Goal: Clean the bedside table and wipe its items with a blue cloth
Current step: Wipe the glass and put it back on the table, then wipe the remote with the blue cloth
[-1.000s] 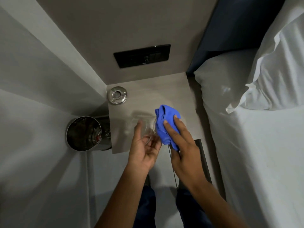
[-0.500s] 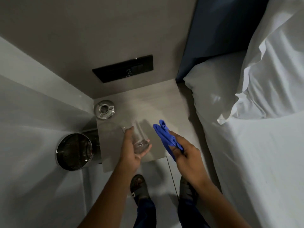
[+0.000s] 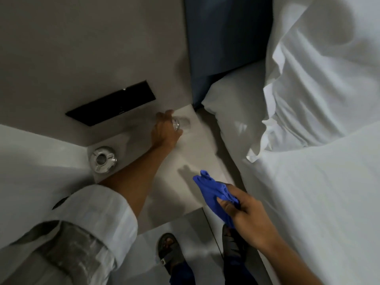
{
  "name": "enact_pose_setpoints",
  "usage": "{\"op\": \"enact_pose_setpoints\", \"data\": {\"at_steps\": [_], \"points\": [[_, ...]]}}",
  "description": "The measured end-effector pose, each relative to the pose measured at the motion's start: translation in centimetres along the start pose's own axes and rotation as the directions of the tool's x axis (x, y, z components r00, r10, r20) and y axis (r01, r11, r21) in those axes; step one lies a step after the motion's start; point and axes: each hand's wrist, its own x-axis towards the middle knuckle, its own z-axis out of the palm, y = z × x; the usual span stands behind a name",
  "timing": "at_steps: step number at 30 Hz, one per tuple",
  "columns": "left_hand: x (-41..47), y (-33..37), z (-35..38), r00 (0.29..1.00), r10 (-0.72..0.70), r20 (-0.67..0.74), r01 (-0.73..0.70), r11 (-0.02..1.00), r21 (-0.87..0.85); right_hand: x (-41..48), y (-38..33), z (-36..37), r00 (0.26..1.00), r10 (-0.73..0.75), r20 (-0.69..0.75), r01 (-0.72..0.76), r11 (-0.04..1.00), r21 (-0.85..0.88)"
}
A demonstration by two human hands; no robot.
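at the table's [image 3: 201,153] back corner, left hand [image 3: 164,130] grips glass [image 3: 181,124] (right hand [image 3: 249,214] clutches cloth [image 3: 211,192]).

No legible text, label, brand or number appears. The black wall panel [image 3: 111,103] carries small marks, but they are too blurred to read.

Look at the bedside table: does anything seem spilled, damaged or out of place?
Nothing stands out. The left hand holds the glass at the table's far corner, the ashtray sits upright, and no spill shows.
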Motion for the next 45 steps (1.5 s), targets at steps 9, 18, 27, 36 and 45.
{"op": "enact_pose_setpoints", "data": {"at_steps": [9, 18, 27, 36, 45], "points": [[4.1, -0.1, 1.1, 0.994, 0.063, 0.087, -0.082, 0.965, 0.249, -0.1, 1.7, -2.4, 1.000, 0.003, -0.031, -0.001, 0.998, 0.065], [-11.9, 2.7, -0.2, 0.997, 0.042, -0.071, -0.066, 0.922, -0.382, 0.2, 1.6, -2.3, 0.986, 0.075, -0.147, -0.029, 0.956, 0.292], [-26.0, 13.1, 1.1, 0.970, 0.182, 0.159, -0.034, 0.755, -0.655, -7.4, 1.8, -8.7, 0.908, -0.003, -0.419, 0.130, 0.953, 0.274], [-33.3, 27.2, 8.1, 0.894, 0.351, 0.279, -0.146, 0.815, -0.561, -14.7, 5.6, -21.2, 0.583, -0.117, -0.804, -0.024, 0.987, -0.161], [-38.0, 34.4, 16.0, 0.822, 0.466, 0.326, -0.430, 0.885, -0.180, -17.7, 10.3, -25.3, 0.491, -0.076, -0.868, -0.247, 0.943, -0.222]]}}
